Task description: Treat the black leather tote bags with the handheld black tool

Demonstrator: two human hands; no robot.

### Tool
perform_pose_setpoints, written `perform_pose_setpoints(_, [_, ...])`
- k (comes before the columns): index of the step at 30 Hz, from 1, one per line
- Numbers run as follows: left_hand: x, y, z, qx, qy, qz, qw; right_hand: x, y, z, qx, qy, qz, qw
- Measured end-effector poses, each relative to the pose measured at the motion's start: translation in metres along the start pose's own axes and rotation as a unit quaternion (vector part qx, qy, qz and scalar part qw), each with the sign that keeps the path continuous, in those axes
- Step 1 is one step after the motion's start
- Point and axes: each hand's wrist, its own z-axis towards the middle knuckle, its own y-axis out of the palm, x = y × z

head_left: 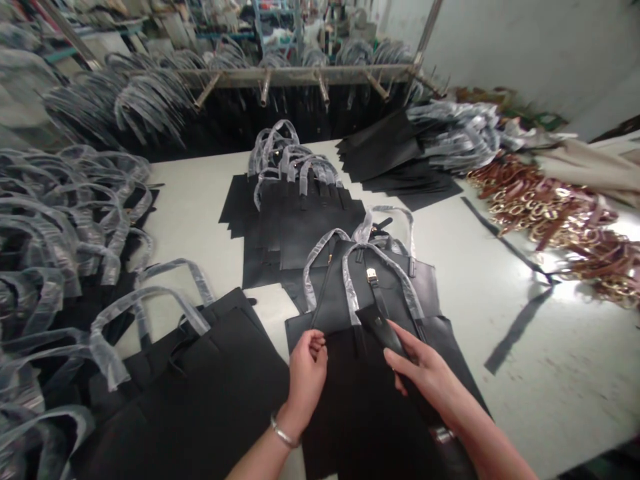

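A black bag [345,400] lies in front of me, its handles [353,283] wrapped in clear plastic. My right hand [417,363] is closed around a black leather strap [383,330] above the bag's right half. At the bag's upper left edge is my left hand [309,367], its fingers curled together; whether they pinch anything is too small to tell. A gold buckle [371,274] on a short black strap shows just beyond the right hand.
Black bags [200,400] with plastic-wrapped handles pile up at left. More bags [320,227] stand behind. Black panels [385,147] and brown straps with gold rings [545,207] lie at right on the pale table [565,360]. Behind is a metal rack [295,75].
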Motion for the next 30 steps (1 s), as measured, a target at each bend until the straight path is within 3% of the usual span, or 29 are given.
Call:
perform_pose_setpoints(2, [0.009, 0.006, 0.002, 0.001, 0.106, 0.055, 0.993, -0.003, -0.014, 0.006, 0.02, 0.019, 0.006, 1.0])
perform_pose_setpoints(4, [0.019, 0.022, 0.005, -0.08, 0.179, 0.054, 0.979, -0.005, -0.026, 0.012, 0.04, 0.033, -0.002, 0.999])
perform_pose_setpoints(6, [0.027, 0.045, 0.013, -0.167, 0.209, 0.027, 0.963, -0.007, -0.036, 0.018, 0.049, 0.038, -0.01, 0.998])
perform_pose_setpoints(10, [0.043, 0.094, 0.063, -0.194, 0.259, 0.059, 0.945, -0.011, -0.046, 0.024, 0.042, 0.041, -0.006, 0.998])
perform_pose_setpoints(12, [0.051, 0.109, 0.1, -0.244, 0.325, 0.134, 0.904, -0.012, -0.047, 0.021, 0.044, 0.05, 0.0, 0.998])
perform_pose_setpoints(15, [0.064, 0.118, 0.149, -0.361, 0.404, 0.236, 0.807, -0.008, -0.048, 0.013, 0.048, 0.056, 0.0, 0.997])
perform_pose_setpoints(18, [0.079, 0.118, 0.171, -0.42, 0.444, 0.259, 0.748, 0.002, -0.048, 0.0, 0.049, 0.046, -0.007, 0.998])
perform_pose_setpoints(21, [0.094, 0.109, 0.165, -0.441, 0.458, 0.234, 0.735, 0.01, -0.045, -0.017, 0.062, 0.043, -0.023, 0.997])
perform_pose_setpoints(23, [0.102, 0.097, 0.154, -0.442, 0.421, 0.218, 0.762, 0.014, -0.042, -0.028, 0.063, 0.036, -0.035, 0.997])
perform_pose_setpoints(26, [0.106, 0.069, 0.131, -0.446, 0.305, 0.217, 0.813, 0.018, -0.04, -0.041, 0.065, 0.016, -0.052, 0.996])
perform_pose_setpoints(30, [0.087, 0.033, 0.087, -0.483, 0.134, 0.188, 0.845, 0.028, -0.042, -0.051, 0.071, 0.02, -0.053, 0.996])
